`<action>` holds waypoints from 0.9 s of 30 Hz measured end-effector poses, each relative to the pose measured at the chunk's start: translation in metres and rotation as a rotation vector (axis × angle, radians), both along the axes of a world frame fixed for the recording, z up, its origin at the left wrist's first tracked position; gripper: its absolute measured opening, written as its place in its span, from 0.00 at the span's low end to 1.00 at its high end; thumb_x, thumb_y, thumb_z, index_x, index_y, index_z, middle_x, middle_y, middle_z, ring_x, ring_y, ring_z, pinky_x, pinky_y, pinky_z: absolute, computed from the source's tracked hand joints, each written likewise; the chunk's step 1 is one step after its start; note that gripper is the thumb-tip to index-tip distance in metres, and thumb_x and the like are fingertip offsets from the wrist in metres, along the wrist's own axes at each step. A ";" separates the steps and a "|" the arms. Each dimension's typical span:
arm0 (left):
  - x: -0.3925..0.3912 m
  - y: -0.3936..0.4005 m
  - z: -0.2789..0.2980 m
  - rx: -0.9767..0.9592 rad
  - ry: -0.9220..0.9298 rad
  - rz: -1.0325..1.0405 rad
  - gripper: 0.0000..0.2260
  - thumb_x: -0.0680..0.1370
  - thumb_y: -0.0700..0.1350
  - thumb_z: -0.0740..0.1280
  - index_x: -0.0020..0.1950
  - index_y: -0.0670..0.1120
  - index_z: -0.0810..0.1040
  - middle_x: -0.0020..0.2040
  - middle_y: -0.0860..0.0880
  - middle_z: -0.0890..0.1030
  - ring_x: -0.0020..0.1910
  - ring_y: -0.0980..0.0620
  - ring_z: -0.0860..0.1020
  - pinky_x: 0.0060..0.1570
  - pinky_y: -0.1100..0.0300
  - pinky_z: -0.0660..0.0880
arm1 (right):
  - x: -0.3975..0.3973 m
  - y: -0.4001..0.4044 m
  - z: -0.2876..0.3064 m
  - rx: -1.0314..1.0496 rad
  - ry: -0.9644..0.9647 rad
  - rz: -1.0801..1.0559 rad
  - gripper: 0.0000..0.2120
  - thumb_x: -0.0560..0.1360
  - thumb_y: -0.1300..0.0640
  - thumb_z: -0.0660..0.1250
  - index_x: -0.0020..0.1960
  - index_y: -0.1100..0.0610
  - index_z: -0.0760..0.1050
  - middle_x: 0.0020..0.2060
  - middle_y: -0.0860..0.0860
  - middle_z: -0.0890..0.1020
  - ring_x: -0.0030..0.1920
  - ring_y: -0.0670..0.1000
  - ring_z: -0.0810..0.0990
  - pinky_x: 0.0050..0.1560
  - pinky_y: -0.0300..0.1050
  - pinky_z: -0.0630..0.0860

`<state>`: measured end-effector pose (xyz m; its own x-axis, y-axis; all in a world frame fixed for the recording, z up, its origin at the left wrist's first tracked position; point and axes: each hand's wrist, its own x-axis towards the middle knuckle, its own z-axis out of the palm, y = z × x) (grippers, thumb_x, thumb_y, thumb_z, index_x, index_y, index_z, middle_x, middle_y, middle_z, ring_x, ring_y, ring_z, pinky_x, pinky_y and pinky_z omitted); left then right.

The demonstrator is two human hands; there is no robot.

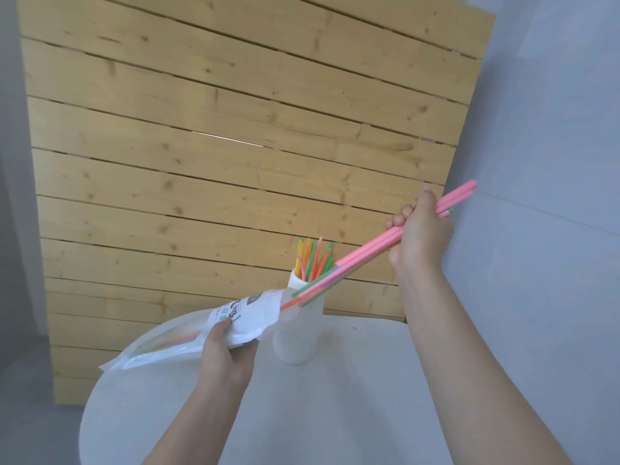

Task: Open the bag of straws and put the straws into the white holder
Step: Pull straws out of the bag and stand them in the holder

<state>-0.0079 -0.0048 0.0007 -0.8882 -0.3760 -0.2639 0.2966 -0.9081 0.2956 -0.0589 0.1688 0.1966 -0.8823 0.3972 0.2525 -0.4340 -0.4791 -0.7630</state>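
My left hand point(224, 350) grips a white plastic bag of straws point(188, 333), held slanted above the table with its open mouth up and to the right. My right hand point(421, 236) is closed on a bundle of pink, green and orange straws point(352, 263) that reaches from the bag's mouth up to the right, its lower tips just at or outside the opening. The white ribbed holder point(298, 333) stands on the table behind the bundle. Several orange, green, yellow and pink straws point(313, 258) stick up out of it.
A round white table point(335, 397) bears the holder. A wooden slatted panel point(235, 146) stands upright right behind the table. Grey walls lie to the left and right.
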 end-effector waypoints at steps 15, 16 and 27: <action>0.001 -0.006 0.000 0.031 -0.009 -0.018 0.09 0.79 0.38 0.57 0.55 0.38 0.74 0.56 0.41 0.79 0.58 0.42 0.77 0.65 0.49 0.69 | 0.009 0.000 0.018 -0.119 0.053 0.002 0.17 0.77 0.54 0.62 0.31 0.55 0.62 0.19 0.45 0.62 0.19 0.46 0.61 0.22 0.36 0.63; 0.001 -0.006 -0.001 0.026 -0.023 -0.020 0.09 0.79 0.37 0.57 0.55 0.38 0.74 0.55 0.41 0.80 0.57 0.43 0.78 0.63 0.50 0.71 | 0.009 0.001 0.019 -0.133 0.054 0.003 0.17 0.77 0.54 0.62 0.31 0.55 0.62 0.19 0.45 0.62 0.19 0.46 0.61 0.22 0.36 0.63; -0.001 -0.008 -0.001 -0.040 -0.175 -0.020 0.03 0.79 0.35 0.60 0.51 0.39 0.73 0.47 0.45 0.78 0.42 0.50 0.78 0.33 0.59 0.78 | 0.004 0.016 0.025 -0.143 0.089 -0.042 0.17 0.76 0.56 0.61 0.30 0.55 0.61 0.18 0.45 0.60 0.19 0.46 0.59 0.22 0.35 0.61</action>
